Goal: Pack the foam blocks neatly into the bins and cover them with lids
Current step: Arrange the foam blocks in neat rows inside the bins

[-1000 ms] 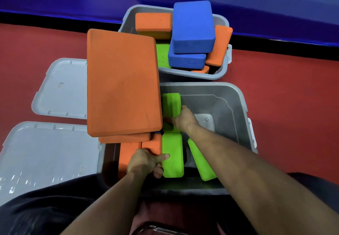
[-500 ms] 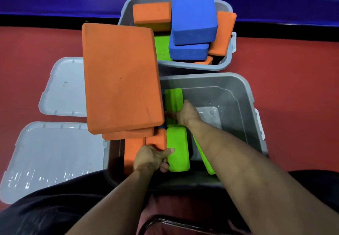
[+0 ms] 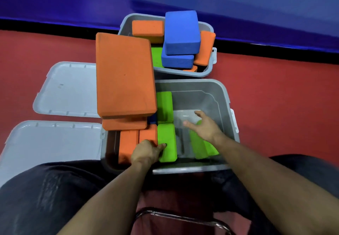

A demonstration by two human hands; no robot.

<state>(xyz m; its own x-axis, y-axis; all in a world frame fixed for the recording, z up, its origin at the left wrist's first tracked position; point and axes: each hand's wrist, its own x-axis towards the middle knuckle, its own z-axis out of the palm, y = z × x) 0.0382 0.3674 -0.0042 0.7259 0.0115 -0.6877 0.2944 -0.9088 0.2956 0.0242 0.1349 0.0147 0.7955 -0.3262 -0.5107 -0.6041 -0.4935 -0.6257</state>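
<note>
Head view. I look down into the near bin [image 3: 222, 95], a grey tub on the red floor [image 3: 275, 97]; its right half is bare down to the base, the only open room I can see for a hand to travel. Its left half is packed: two orange blocks [image 3: 128, 143] stand on edge side by side against the left wall, a near green block [image 3: 167, 141] stands just beside them, and a far green block [image 3: 164, 106] stands in line beyond it. All four have their long axes running away from me, parallel to the bin's side walls. A tilted green block [image 3: 199, 146] leans in the open half near the front wall, its long axis also running roughly away from me. A large orange slab [image 3: 124, 75] lies flat over the bin's far-left corner, overhanging the rim, with a thinner orange piece under its near edge.

My left hand [image 3: 145, 153] reaches in over the front rim, palm down, thumb pressed on the near green block's top and fingers curled against the orange blocks; whether it truly pinches anything I cannot tell. My right hand [image 3: 205, 126] hovers over the bare floor of the bin, fingers spread, holding nothing.

The far bin [image 3: 207, 71] is heaped with blue, orange and green blocks, a blue block [image 3: 181, 32] topmost. Two grey lids [image 3: 67, 89] lie on the floor to the left, just beside the bins.
</note>
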